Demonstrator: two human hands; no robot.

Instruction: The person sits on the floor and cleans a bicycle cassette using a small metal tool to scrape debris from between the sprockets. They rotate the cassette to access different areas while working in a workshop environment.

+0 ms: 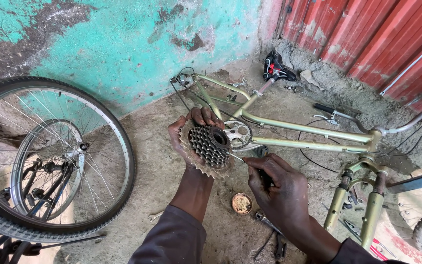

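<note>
Head view: nearest, the right hand [280,188] is clenched around a thin metal pick [237,157], whose long axis points up-left at the cassette's teeth. Just left and farther, the left hand [191,137] cups a rusty sprocket cassette [210,145] from beneath, its hub bore facing up. A small round tin [242,203] lies on the ground between the forearms. Beyond lies a pale green bicycle frame [308,128]; a spoked wheel [50,156] leans far left.
</note>
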